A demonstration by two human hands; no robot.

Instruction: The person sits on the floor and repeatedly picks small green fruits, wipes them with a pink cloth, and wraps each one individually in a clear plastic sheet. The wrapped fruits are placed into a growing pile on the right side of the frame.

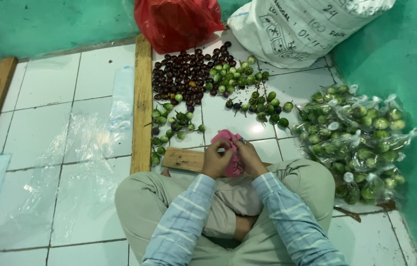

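Observation:
I sit cross-legged on a white tiled floor. My left hand [217, 158] and my right hand [250, 156] both grip a pink plastic bag [229, 140] held in front of my knees, fingers pinching its top edge. Just beyond the bag lie loose small round eggplants: a dark purple heap [184, 74] and green ones [235, 76] spread to its right and in front. A short wooden board [184, 159] lies under my left hand.
Several tied clear bags of green eggplants [358, 135] pile up at the right by the teal wall. A white sack [302, 27] and a red plastic bag [176, 19] stand at the back. A long wooden plank [142, 106] and clear plastic sheets [80, 143] lie to the left.

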